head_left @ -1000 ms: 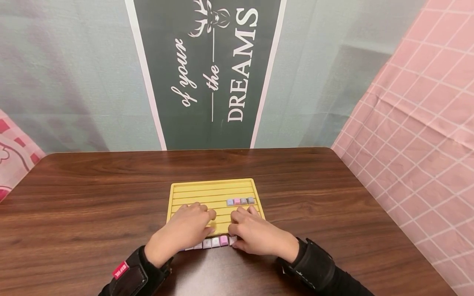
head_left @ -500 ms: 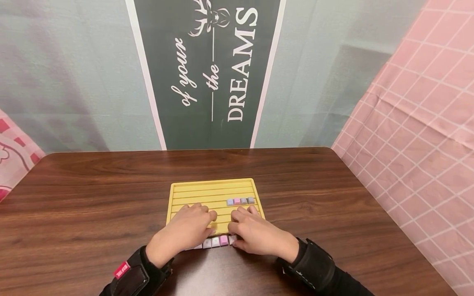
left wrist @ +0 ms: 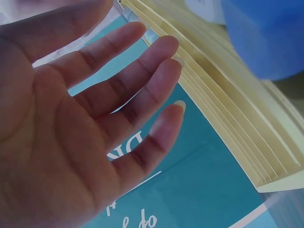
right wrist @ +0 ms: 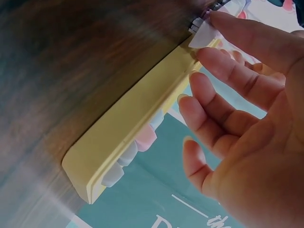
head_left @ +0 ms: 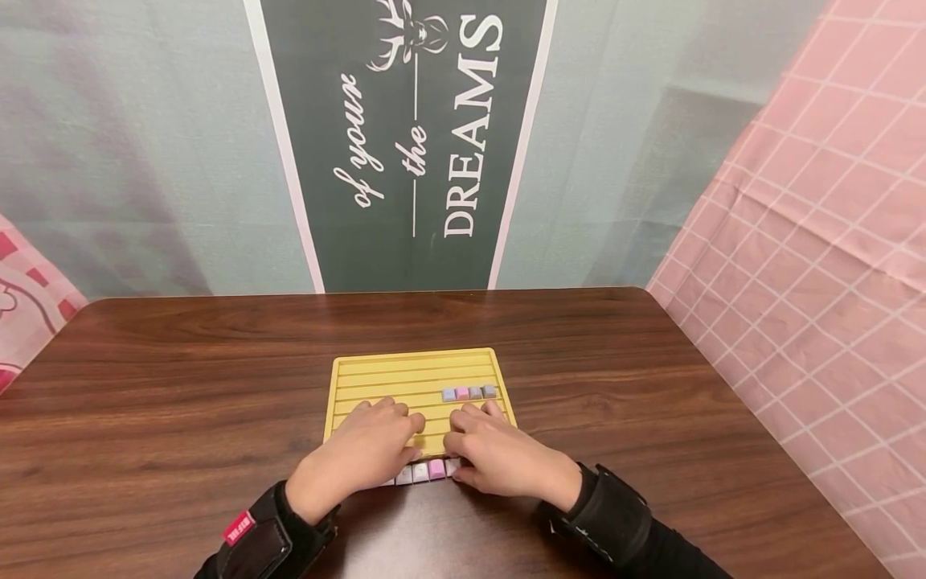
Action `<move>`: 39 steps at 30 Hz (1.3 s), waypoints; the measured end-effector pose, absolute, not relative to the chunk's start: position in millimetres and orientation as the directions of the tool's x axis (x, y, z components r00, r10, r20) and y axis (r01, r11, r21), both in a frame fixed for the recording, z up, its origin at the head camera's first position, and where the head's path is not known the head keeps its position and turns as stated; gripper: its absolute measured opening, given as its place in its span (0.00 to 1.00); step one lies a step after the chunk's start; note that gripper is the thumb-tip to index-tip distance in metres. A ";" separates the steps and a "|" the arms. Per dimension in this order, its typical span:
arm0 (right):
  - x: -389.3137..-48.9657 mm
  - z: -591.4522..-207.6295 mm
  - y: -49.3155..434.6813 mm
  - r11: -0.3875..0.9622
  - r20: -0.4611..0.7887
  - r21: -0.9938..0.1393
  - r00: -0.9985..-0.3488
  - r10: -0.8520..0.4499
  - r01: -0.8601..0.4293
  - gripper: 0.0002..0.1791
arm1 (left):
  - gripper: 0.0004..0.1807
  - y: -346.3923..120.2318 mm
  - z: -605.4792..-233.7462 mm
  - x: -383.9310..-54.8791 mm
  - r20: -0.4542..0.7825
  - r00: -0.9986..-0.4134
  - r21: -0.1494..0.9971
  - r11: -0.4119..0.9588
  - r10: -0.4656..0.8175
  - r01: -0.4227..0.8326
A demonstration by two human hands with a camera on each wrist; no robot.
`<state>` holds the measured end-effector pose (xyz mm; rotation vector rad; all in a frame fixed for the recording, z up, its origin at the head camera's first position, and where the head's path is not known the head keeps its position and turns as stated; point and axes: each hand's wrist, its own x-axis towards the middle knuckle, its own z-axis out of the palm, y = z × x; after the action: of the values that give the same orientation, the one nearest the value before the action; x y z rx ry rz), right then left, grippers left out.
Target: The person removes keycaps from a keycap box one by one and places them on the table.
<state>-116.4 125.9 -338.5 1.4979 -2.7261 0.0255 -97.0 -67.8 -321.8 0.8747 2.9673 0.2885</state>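
A yellow ridged tray (head_left: 412, 371) lies on the table, with a row of keycaps (head_left: 421, 472) along its near edge in white, grey and pink. My left hand (head_left: 369, 442) hovers over the tray's left part, its fingers loosely bent; its palm holds nothing in the left wrist view. Large and close there, a blue keycap (left wrist: 263, 42) shows beside the tray. My right hand (head_left: 499, 452) is at the row's right end. Between its thumb and index fingertip, it pinches a whitish keycap (right wrist: 203, 36). The left hand hides the row's left end.
A short row of keycaps, pale blue, pink (head_left: 462, 393) and grey, sits in a groove on the tray's right side. The brown wooden table (head_left: 615, 362) reaches back to a printed curtain (head_left: 412, 265); a pink checked cloth (head_left: 817, 241) hangs at the right.
My left hand has shifted very slightly to the right and now covers more of the near row's left end. The right hand stays almost where it was.
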 end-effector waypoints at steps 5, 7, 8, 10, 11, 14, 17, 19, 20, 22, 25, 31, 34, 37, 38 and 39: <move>-117.7 -334.8 128.0 0.548 0.028 -0.038 -0.549 -0.835 -0.835 0.12 | 0.08 -68.4 -321.2 -98.3 0.012 -0.840 0.189 0.824 0.542 0.534; -118.6 -332.6 129.3 0.550 0.032 -0.056 -0.552 -0.833 -0.833 0.11 | 0.08 -69.0 -321.1 -98.7 0.009 -0.840 0.192 0.824 0.542 0.534; -119.0 -331.3 130.2 0.548 0.037 -0.065 -0.551 -0.834 -0.834 0.10 | 0.08 -69.2 -321.0 -98.9 0.008 -0.839 0.190 0.823 0.543 0.535; -120.2 -328.8 131.9 0.546 0.055 -0.076 -0.550 -0.833 -0.835 0.10 | 0.08 -69.7 -320.9 -99.2 0.014 -0.837 0.186 0.821 0.547 0.540; -120.9 -327.5 132.8 0.544 0.065 -0.080 -0.549 -0.833 -0.835 0.10 | 0.08 -69.9 -320.8 -99.3 0.017 -0.836 0.186 0.820 0.548 0.541; -122.6 -323.7 134.8 0.541 0.097 -0.096 -0.548 -0.831 -0.836 0.10 | 0.08 -70.3 -320.8 -99.8 0.031 -0.833 0.180 0.817 0.552 0.548; -124.0 -320.1 136.1 0.543 0.114 -0.119 -0.555 -0.824 -0.831 0.09 | 0.08 -70.6 -321.1 -100.2 0.038 -0.833 0.183 0.816 0.551 0.548; -124.9 -318.3 136.8 0.546 0.118 -0.140 -0.561 -0.819 -0.826 0.09 | 0.07 -70.9 -321.3 -100.5 0.040 -0.834 0.187 0.816 0.550 0.547; -125.3 -317.8 137.1 0.549 0.119 -0.149 -0.566 -0.816 -0.823 0.09 | 0.07 -70.9 -321.4 -100.7 0.043 -0.834 0.188 0.816 0.550 0.547; -126.5 -317.3 137.8 0.553 0.122 -0.167 -0.573 -0.810 -0.817 0.09 | 0.08 -71.0 -321.2 -100.7 0.045 -0.835 0.190 0.816 0.548 0.546; -128.9 -317.3 138.7 0.558 0.135 -0.185 -0.583 -0.801 -0.809 0.09 | 0.08 -70.9 -320.9 -101.0 0.045 -0.837 0.193 0.817 0.545 0.543; -134.1 -318.0 141.6 0.560 0.157 -0.223 -0.596 -0.788 -0.798 0.08 | 0.10 -70.0 -319.9 -101.8 0.022 -0.842 0.201 0.823 0.538 0.531; -136.8 -318.0 143.6 0.567 0.160 -0.239 -0.608 -0.778 -0.788 0.07 | 0.10 -69.7 -319.8 -102.3 0.015 -0.844 0.204 0.825 0.535 0.527; -139.1 -317.3 145.7 0.582 0.158 -0.252 -0.626 -0.764 -0.773 0.07 | 0.10 -69.6 -320.3 -103.0 0.014 -0.846 0.206 0.826 0.533 0.524; -139.9 -317.1 146.6 0.587 0.156 -0.258 -0.633 -0.759 -0.767 0.07 | 0.10 -69.5 -320.5 -103.2 0.016 -0.846 0.206 0.826 0.533 0.524; -140.6 -316.8 147.5 0.591 0.153 -0.264 -0.638 -0.755 -0.762 0.07 | 0.11 -69.5 -320.8 -103.5 0.017 -0.846 0.205 0.826 0.533 0.525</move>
<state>-140.6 147.5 -316.8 1.3253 -2.7801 0.4791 -103.5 -69.5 -320.8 0.8584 2.9627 0.3146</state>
